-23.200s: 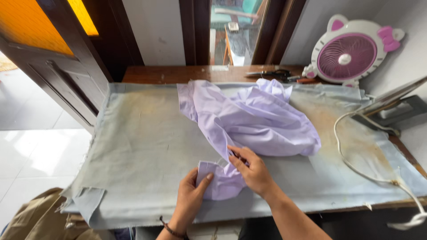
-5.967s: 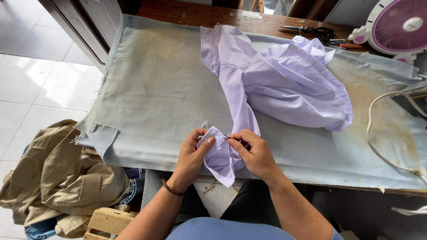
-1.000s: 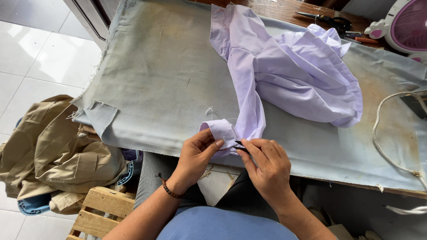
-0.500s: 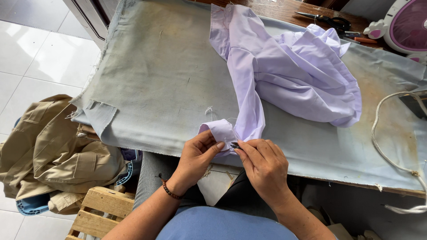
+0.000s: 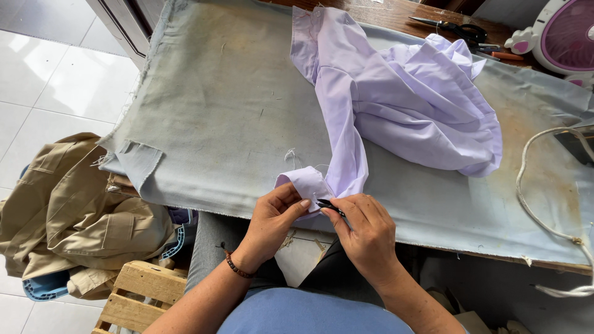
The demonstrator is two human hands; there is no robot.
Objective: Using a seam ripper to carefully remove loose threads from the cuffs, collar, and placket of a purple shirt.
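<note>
Item: we are pinching cuff in left hand; right hand is clamping snips beside that grip. Risk: blade nicking cloth if cuff slackens.

Fan cut off at edge

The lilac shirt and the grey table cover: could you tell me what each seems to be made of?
The lilac shirt looks like thin, smooth woven cloth, perhaps cotton blend: it creases sharply. The grey table cover looks like heavier, matte woven fabric, with frayed edges and loose threads.
</note>
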